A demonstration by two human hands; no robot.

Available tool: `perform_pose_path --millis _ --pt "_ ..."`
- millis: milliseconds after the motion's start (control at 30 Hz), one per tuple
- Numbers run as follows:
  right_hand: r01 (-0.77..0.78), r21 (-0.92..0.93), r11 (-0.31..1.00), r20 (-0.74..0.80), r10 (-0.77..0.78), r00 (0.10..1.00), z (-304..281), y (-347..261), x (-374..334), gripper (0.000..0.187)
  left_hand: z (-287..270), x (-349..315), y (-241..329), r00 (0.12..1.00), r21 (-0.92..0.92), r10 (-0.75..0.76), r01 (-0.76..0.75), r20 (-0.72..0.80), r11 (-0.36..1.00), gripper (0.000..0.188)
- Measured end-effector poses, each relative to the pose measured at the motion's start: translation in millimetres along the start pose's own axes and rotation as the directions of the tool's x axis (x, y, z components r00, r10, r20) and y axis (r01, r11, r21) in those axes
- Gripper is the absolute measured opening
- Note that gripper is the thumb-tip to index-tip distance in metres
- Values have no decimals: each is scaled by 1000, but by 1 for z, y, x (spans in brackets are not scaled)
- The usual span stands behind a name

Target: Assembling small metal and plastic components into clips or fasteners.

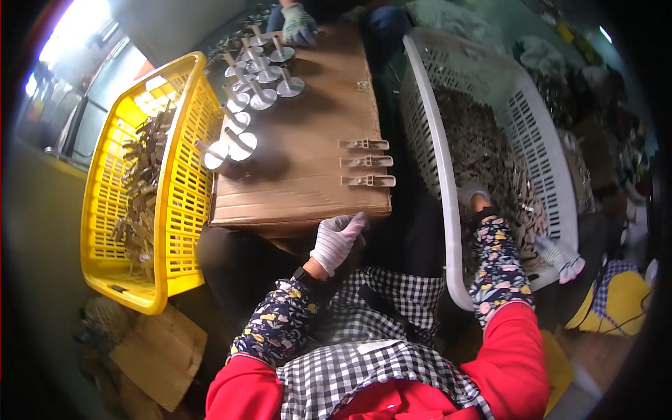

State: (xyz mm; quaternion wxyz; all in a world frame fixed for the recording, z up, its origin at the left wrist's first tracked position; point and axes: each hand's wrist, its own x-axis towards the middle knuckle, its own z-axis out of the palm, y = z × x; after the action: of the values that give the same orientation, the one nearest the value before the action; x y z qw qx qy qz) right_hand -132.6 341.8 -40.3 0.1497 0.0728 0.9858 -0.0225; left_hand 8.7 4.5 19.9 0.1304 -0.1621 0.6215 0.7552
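Cardboard box (301, 189): clips (367, 161), discs (263, 99) parted by open room.
Left hand (336, 243): curled near edge; hold unclear.
Right hand (474, 194): lowered into crate (453, 255); grip hidden.

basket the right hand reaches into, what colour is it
The basket is white, seen best in the head view.

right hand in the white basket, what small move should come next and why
Perhaps lift out one of the beige-grey pieces: the right hand reaches into the white basket that holds them, and three beige clips lie in a row on the cardboard box, with bare cardboard beside them.
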Motion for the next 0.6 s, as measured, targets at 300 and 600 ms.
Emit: perform_pose_path --millis 300,600 --pt "4 -55 998 68 0 998 41 54 32 34 4 2 3 992 7 -35 34 121 999 33" --pt "-58 502 863 -218 191 957 -94 31 -54 30 -3 8 -5 994 10 -38 37 100 999 37"
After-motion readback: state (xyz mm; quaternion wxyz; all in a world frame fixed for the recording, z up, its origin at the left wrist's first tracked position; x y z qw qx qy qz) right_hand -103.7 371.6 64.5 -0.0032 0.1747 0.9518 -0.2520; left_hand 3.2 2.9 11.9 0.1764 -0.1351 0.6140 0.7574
